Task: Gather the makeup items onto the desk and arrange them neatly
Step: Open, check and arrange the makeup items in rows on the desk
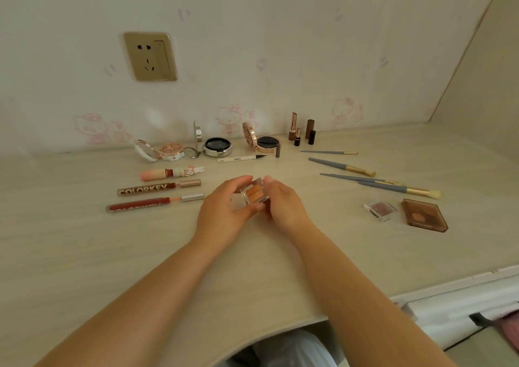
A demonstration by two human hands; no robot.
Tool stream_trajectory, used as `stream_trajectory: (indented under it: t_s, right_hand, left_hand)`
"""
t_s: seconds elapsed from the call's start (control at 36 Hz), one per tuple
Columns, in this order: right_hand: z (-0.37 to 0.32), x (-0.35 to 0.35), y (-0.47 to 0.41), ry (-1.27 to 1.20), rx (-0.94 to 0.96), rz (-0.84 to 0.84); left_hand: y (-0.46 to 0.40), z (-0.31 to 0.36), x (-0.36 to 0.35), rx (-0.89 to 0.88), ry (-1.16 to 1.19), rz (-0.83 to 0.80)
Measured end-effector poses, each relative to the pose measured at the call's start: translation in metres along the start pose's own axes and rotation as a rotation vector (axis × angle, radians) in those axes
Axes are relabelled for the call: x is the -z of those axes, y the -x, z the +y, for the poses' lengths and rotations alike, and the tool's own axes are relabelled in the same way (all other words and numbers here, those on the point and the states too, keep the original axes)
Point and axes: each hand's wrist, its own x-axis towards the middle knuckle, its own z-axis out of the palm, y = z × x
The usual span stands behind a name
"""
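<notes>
both hands on a small clear palette at mid-desk

the clear palette [254, 195] is a small transparent case with orange and brown pans. the left hand [224, 210] and right hand [280, 206] curl round it from either side, holding it just above the desk [84, 254], midway between the front and back edges. near the back edge, two open compacts [216, 147] [266, 143] show dark insides. three lip gloss tubes [160, 189] lie toward the left edge, grey brushes [341, 166] toward the right.
</notes>
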Motion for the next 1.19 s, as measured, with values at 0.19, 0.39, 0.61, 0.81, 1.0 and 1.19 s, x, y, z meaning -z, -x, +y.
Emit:
stream_trajectory:
  t_s: [0.19,0.39,0.61,0.81,1.0,1.19]
  right_hand:
    - [0.002,-0.015,-0.001,-0.214,-0.02,-0.089]
    - [0.01,-0.01,0.0,-0.28,-0.012,-0.112]
    - [0.012,-0.008,-0.001,-0.347,-0.015,-0.177]
    - [0.012,-0.004,0.003,-0.466,0.015,-0.203]
    - [0.013,-0.006,0.006,-0.39,0.04,-0.148]
    - [0.015,-0.005,0.005,-0.385,0.09,-0.105]
  left_hand:
    - [0.004,-0.003,0.011,-0.029,0.094,0.012]
    - [0.005,-0.002,0.01,-0.076,0.089,-0.034]
    - [0.006,-0.006,0.012,-0.066,0.164,-0.073]
    - [0.008,-0.003,0.013,-0.088,0.201,-0.103]
    - [0.01,0.0,0.014,-0.136,0.177,-0.113]
    - [0.01,-0.001,0.013,-0.051,0.225,-0.062]
